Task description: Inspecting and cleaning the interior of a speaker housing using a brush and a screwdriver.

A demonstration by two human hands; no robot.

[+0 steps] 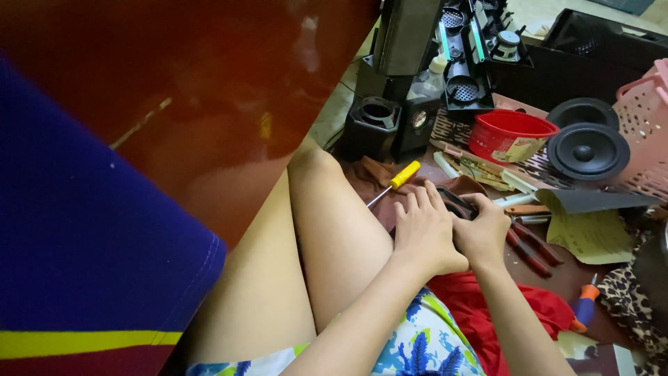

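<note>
- The work surface is a cluttered floor (557,268), dark brown where bare, with pale tiling (341,104) showing beyond the speaker parts; a glossy red-brown panel (209,90) fills the upper left of the view.
- A black plastic crate (591,42) sits at the top right, well beyond the red tub; what lies inside it cannot be made out.
- A pink perforated basket (643,118) stands right of the red tub, its contents hidden from this angle.
- A dismantled black speaker cabinet (403,42) rises left of the red tub, with a small black box (376,122) with a round port at its foot.
- 2 loose black speaker cones (588,150) lie just right of the red tub, one behind the other.
- The red tub (511,132) is round and seems to be empty as far as its inside shows.
- Both hands meet in front of the red tub, above the lap: the left hand (424,233) lies fingers spread over a small dark rounded part (456,203), and the right hand (483,233) is curled around that same part from the other side.
- A yellow-handled screwdriver (396,181) lies left of the red tub, just beyond the left hand.
- Red-handled pliers (532,247) lie in front of the red tub, beside the right hand.
</note>
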